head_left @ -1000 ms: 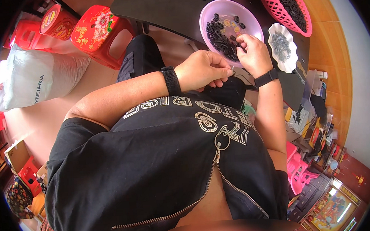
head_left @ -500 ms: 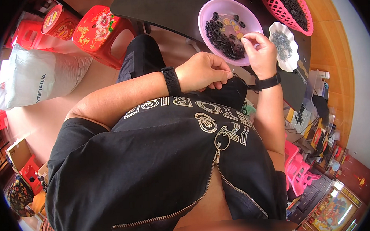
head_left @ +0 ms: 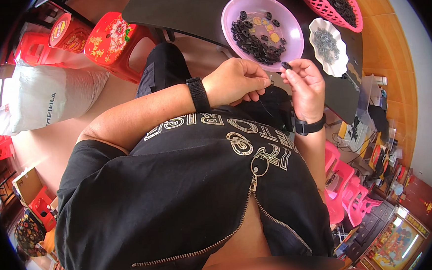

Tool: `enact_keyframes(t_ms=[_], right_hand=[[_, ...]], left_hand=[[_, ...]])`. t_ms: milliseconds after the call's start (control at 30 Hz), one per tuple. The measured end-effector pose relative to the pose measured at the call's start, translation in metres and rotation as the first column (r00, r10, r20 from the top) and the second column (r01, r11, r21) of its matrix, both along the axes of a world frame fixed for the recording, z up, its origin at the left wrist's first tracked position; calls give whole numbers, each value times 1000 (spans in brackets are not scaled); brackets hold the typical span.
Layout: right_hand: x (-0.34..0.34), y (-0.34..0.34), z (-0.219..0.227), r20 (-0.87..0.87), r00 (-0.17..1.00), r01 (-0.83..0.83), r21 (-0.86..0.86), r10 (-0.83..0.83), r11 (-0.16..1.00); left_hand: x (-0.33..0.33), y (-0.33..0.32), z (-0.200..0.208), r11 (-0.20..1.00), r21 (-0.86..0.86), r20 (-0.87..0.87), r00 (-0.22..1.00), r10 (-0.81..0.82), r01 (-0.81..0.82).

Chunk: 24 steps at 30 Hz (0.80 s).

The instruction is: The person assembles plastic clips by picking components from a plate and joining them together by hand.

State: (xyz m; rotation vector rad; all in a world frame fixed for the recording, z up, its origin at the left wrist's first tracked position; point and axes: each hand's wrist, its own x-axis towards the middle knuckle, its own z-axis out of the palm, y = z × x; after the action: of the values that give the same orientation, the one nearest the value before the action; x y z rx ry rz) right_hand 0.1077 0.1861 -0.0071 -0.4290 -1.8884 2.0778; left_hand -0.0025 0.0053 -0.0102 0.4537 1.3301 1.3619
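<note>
In front of my chest, my left hand (head_left: 242,81) is closed in a pinch. A thin, shiny metal piece (head_left: 271,78) sticks up at its fingertips; its exact kind is too small to make out. Just to the right, my right hand (head_left: 306,85) pinches a small black oval piece (head_left: 286,65) between thumb and forefinger, slightly apart from the left fingertips. Beyond both hands stands a pink plastic basin (head_left: 296,36), with many similar black pieces (head_left: 257,46) heaped in it. A white scalloped dish (head_left: 339,67) beside it holds small, thin metal pieces (head_left: 325,46).
The dark table (head_left: 184,13) carries the basin, the dish and a pink lattice basket (head_left: 312,5) full of black pieces. A red flowered stool (head_left: 111,37) and a white sack (head_left: 50,95) stand at the left. Pink chairs (head_left: 343,186) are at the lower right.
My right hand has come away from the basin toward me, and a black oval piece now shows in its fingers. The left hand keeps its pinch almost in place.
</note>
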Motion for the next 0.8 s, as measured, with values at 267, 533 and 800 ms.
enact_keyframes(t_ms=[267, 533, 800], right_hand=[[17, -11, -6, 26, 999, -35, 37, 34, 999], [23, -16, -2, 22, 1000, 2, -26, -1, 1000], [26, -17, -2, 28, 1000, 6, 20, -6, 1000]], left_hand=[[7, 5, 4, 1000, -5, -22, 1000, -19, 19], [14, 9, 2, 998, -44, -130, 990, -59, 54], [15, 10, 1, 998, -60, -140, 989, -45, 37]])
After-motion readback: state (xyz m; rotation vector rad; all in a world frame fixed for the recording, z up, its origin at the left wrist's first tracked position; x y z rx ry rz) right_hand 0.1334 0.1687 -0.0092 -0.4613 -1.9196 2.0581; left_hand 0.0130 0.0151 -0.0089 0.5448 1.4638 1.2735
